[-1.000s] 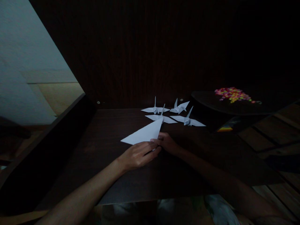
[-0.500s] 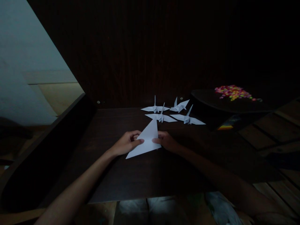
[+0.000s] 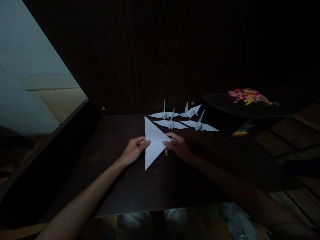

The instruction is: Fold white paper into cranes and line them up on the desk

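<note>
A sheet of white paper folded into a triangle (image 3: 153, 144) is held between my two hands above the dark wooden table. Its long edge runs upright on the left, and one corner points right. My left hand (image 3: 136, 148) pinches that long edge near its middle, thumb on top. At the right corner, my right hand (image 3: 177, 145) grips the paper between thumb and fingers. Just beyond the paper stand several white origami cranes with spread wings, among them a front-left crane (image 3: 171, 124) and a front-right crane (image 3: 199, 125).
A heap of small colourful pieces (image 3: 250, 96) lies on a dark rounded shelf (image 3: 225, 106) at the right. Behind the table (image 3: 120, 196) rises a dark wooden panel (image 3: 140, 60). A dark side board (image 3: 50, 156) borders the left. Wooden slats (image 3: 277, 143) show at the lower right.
The folded paper has been turned in my hands: its long edge, earlier low and slanting, now stands upright on the left. Both hands still hold it. The cranes stay in place.
</note>
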The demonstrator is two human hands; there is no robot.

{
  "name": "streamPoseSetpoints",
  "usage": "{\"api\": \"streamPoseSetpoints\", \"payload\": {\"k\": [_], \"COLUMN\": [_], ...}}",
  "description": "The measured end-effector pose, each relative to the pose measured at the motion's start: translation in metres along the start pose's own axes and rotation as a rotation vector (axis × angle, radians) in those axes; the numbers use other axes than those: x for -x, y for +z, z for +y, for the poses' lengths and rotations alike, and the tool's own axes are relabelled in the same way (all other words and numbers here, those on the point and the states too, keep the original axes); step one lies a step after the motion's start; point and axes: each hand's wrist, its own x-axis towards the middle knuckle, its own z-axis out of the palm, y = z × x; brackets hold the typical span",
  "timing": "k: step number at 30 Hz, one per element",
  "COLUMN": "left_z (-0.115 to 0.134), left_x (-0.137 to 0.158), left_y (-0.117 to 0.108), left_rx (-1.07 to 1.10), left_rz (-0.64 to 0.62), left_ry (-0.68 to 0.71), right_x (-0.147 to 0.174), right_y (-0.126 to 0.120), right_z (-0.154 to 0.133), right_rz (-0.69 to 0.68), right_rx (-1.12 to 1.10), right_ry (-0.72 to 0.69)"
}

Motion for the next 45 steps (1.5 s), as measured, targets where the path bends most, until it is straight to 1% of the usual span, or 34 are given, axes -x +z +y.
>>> {"api": "streamPoseSetpoints", "payload": {"k": [5, 9, 12, 14, 16, 18, 20, 23, 27, 30, 32, 34, 38, 42, 45], "left_z": [0.001, -0.001, -0.003, -0.002, 0.0, 0.003, 0.005, 0.005, 0.003, 0.004, 0.005, 0.004, 0.0, -0.002, -0.001], "left_x": [-0.003, -0.007, -0.008, -0.006, -0.003, 0.0, 0.002, 0.004, 0.003, 0.004, 0.005, 0.005, 0.006, 0.008, 0.011], "left_y": [-0.001, -0.004, -0.006, -0.004, -0.002, 0.001, 0.003, 0.005, 0.005, 0.006, 0.007, 0.007, 0.009, 0.013, 0.016], "left_rx": [0.144, 0.274, 0.334, 0.271, 0.114, -0.035, -0.092, -0.052, 0.004, 0.034, 0.044, 0.053, 0.077, 0.081, -0.005], "left_rz": [-0.03, -0.031, -0.075, -0.1, -0.105, -0.122, -0.155, -0.169, -0.129, -0.09, -0.078, -0.081, -0.133, -0.176, -0.238], "left_ry": [-0.074, -0.131, -0.215, -0.236, -0.194, -0.137, -0.122, -0.132, -0.118, -0.115, -0.12, -0.126, -0.125, -0.033, 0.025], "right_x": [0.0, 0.002, 0.003, 0.004, 0.005, 0.006, 0.007, 0.008, 0.004, -0.002, -0.004, -0.004, -0.002, 0.001, 0.002], "right_y": [-0.004, -0.008, -0.008, -0.007, -0.005, -0.003, -0.002, -0.001, -0.004, -0.005, -0.004, -0.003, 0.0, 0.0, 0.0], "right_z": [0.002, 0.006, 0.006, 0.004, 0.002, 0.001, 0.0, -0.002, -0.002, 0.0, 0.001, 0.0, -0.002, -0.004, -0.005], "right_rz": [0.035, 0.006, -0.02, -0.031, -0.043, -0.059, -0.068, -0.06, -0.014, 0.016, 0.015, 0.004, -0.018, -0.043, -0.06], "right_rx": [0.005, -0.002, 0.084, 0.177, 0.258, 0.293, 0.281, 0.172, -0.052, -0.136, -0.136, -0.106, -0.039, -0.002, 0.029], "right_ry": [-0.043, -0.077, -0.154, -0.203, -0.231, -0.245, -0.222, -0.123, -0.039, 0.037, 0.082, 0.096, 0.046, 0.016, 0.014]}}
